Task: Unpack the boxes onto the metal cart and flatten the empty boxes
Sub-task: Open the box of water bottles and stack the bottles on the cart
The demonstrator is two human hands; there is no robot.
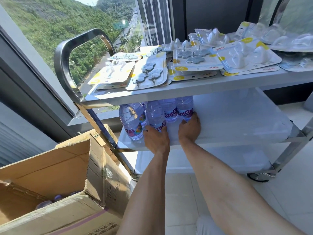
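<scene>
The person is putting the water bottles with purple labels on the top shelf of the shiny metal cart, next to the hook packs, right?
Not quite. The head view shows both hands, left hand and right hand, at the clear plastic water bottles with purple labels on the middle shelf of the shiny metal cart, not the top one. The top shelf holds only the carded packs of wall hooks.

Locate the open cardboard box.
In the head view, the open cardboard box sits on the floor at lower left, beside the metal cart, below the window, with bottle caps showing inside.
</scene>
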